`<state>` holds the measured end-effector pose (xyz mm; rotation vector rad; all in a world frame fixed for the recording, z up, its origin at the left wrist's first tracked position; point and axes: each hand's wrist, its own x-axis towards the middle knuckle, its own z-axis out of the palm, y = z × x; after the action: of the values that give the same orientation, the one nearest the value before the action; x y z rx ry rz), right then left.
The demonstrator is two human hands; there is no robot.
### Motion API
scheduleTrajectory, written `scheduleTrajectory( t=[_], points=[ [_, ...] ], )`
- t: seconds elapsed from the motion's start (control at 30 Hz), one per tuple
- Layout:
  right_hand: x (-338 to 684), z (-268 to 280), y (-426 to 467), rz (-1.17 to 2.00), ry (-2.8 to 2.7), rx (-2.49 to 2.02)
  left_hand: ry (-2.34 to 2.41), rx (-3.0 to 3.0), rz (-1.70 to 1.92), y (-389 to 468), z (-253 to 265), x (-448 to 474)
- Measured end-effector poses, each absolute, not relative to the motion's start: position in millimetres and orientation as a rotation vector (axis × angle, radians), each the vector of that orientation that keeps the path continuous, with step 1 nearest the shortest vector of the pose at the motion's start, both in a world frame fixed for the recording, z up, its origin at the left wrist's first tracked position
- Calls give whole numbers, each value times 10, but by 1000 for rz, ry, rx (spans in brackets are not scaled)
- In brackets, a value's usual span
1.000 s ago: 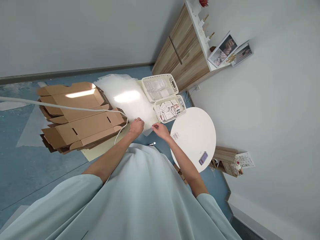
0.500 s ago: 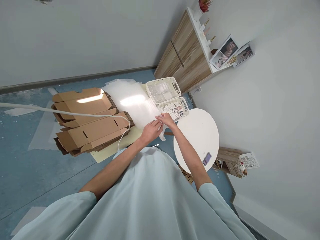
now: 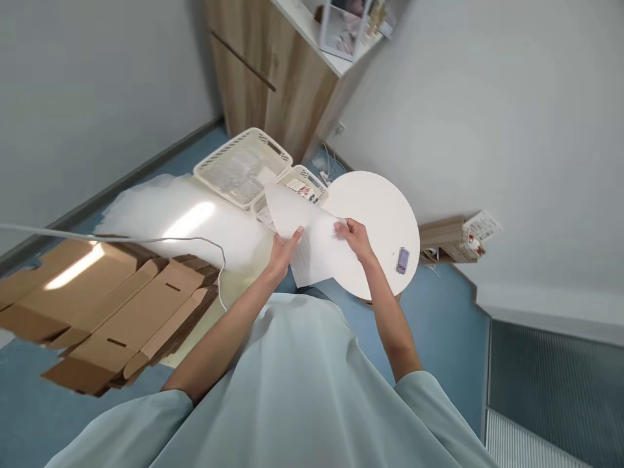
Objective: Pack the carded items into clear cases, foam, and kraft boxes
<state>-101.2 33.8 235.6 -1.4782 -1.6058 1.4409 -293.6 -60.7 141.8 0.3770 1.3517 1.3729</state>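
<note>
Between my hands hangs a thin white foam sheet (image 3: 314,250), partly in front of a basket and the round table's left edge. My left hand (image 3: 283,252) grips its left side, thumb on top. With thumb and fingers, my right hand (image 3: 355,238) pinches its right side above the round white table (image 3: 380,201). Left of my hands lies a stack of similar translucent white sheets (image 3: 195,234). Beyond the sheet stands a small white basket (image 3: 305,174) holding printed cards, and beside it a larger white basket (image 3: 244,140) with clear plastic packets.
Flat brown cardboard boxes (image 3: 141,305) are stacked at the left, with a white cable (image 3: 146,239) crossing above them. A blurred phone-like item (image 3: 402,260) lies on the round table. A wooden cabinet (image 3: 277,65) stands at the back, a small wooden shelf (image 3: 441,234) at the right.
My hands have moved apart and now hold a single sheet spread between them, away from the stack. The view has turned to the right, towards the round table.
</note>
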Motion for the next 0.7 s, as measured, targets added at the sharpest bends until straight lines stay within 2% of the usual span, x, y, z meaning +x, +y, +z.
scheduleTrajectory(
  t=[0.1, 0.3, 0.7],
  points=[
    [-508, 2361, 245, 1328, -1448, -1572, 1229, 407, 1254, -416, 1453, -2663],
    [434, 2092, 52, 1198, -1188, -1695, 1302, 525, 992, -27, 1371, -2083],
    [1647, 819, -56, 1377, -858, -1790, 1576, 879, 480, 600, 784, -973]
  ],
)
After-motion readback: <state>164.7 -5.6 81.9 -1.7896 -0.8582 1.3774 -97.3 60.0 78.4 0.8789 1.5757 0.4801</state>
